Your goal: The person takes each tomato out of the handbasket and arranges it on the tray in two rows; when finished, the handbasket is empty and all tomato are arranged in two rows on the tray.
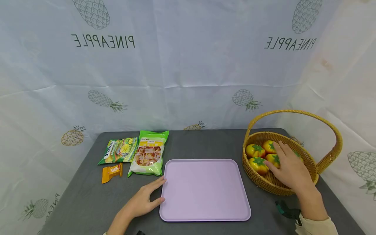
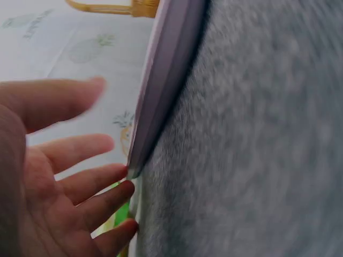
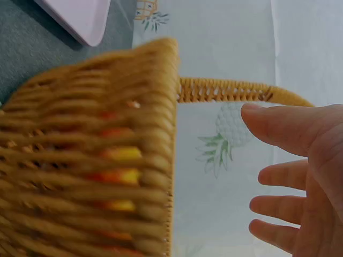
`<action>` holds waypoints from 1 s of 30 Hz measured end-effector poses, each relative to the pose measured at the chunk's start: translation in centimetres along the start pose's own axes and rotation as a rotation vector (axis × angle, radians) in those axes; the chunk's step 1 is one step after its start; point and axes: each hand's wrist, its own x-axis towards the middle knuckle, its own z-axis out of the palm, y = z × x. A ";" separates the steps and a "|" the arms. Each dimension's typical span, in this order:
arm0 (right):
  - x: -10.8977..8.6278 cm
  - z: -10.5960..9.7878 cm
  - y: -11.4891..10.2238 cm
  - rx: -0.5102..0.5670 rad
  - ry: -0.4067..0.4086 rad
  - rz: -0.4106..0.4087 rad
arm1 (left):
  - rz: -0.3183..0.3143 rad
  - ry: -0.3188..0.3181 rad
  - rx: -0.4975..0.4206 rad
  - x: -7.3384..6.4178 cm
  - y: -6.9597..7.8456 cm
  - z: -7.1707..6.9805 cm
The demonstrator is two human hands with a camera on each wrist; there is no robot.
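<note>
A wicker basket [image 1: 261, 182] with a tall arched handle stands at the right of the table, holding several yellow-orange fruits with green leafy tops, like persimmons [image 1: 258, 165]. Over its opening is my right hand [image 1: 289, 168], fingers spread and extended above the fruits; the right wrist view shows nothing between thumb and fingers [image 3: 278, 209]. At the table's middle lies a flat lilac tray [image 1: 205, 191]. My left hand [image 1: 144, 199] is at its left edge, thumb and fingers straight and apart, fingertips [image 2: 122, 171] right at the rim.
Left of the tray lie a green-and-white food bag [image 1: 148, 155], a green Lay's chip bag [image 1: 120, 150] and a small orange packet [image 1: 111, 172]. Behind the grey table [image 1: 205, 143] hangs a white pineapple-print curtain [image 1: 199, 65]. The basket's handle arches high beside my right hand.
</note>
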 end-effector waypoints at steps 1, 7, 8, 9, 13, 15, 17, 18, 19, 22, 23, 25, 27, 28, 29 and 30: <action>0.1 -0.2 0.2 0.013 -0.007 0.002 | 0.013 0.010 -0.002 0.0 -0.2 0.2; 1.0 -1.4 1.6 0.060 -0.028 -0.022 | 0.028 0.039 -0.040 0.1 -1.4 0.8; 1.2 -1.5 1.9 0.066 -0.031 -0.033 | 0.026 0.042 -0.048 0.0 -1.5 0.8; 1.5 -1.7 2.2 0.074 -0.030 -0.045 | 0.026 0.043 -0.051 0.0 -1.6 0.8; 2.5 -2.3 3.0 0.110 -0.058 -0.073 | 0.032 0.054 -0.053 -0.1 -1.8 0.8; 3.2 -2.6 3.3 0.133 -0.089 -0.073 | 0.034 0.065 -0.048 -0.2 -1.9 0.9; 3.8 -2.8 3.7 0.152 -0.138 -0.062 | 0.034 0.078 -0.045 -0.3 -2.0 1.0; 4.2 -2.8 4.0 0.157 -0.161 -0.054 | 0.036 0.084 -0.047 -0.3 -2.0 1.1; 4.5 -2.8 4.2 0.162 -0.184 -0.043 | 0.041 0.092 -0.045 -0.4 -2.0 1.2; 5.3 -2.5 5.0 0.169 -0.250 -0.016 | 0.063 0.112 -0.042 -0.5 -2.1 1.4; 5.6 -2.3 5.2 0.173 -0.271 -0.007 | 0.072 0.118 -0.039 -0.5 -2.2 1.4; 6.1 -2.0 5.8 0.186 -0.306 0.001 | 0.086 0.129 -0.030 -0.5 -2.2 1.5; 6.5 -1.7 6.3 0.200 -0.337 0.006 | 0.096 0.134 -0.027 -0.4 -2.3 1.5; 6.7 -1.5 6.6 0.208 -0.352 0.009 | 0.098 0.134 -0.028 -0.4 -2.3 1.5; 6.8 -1.3 6.9 0.220 -0.364 0.009 | 0.101 0.134 -0.028 -0.4 -2.3 1.6; 6.9 -1.1 7.1 0.231 -0.374 0.010 | 0.104 0.134 -0.029 -0.4 -2.3 1.6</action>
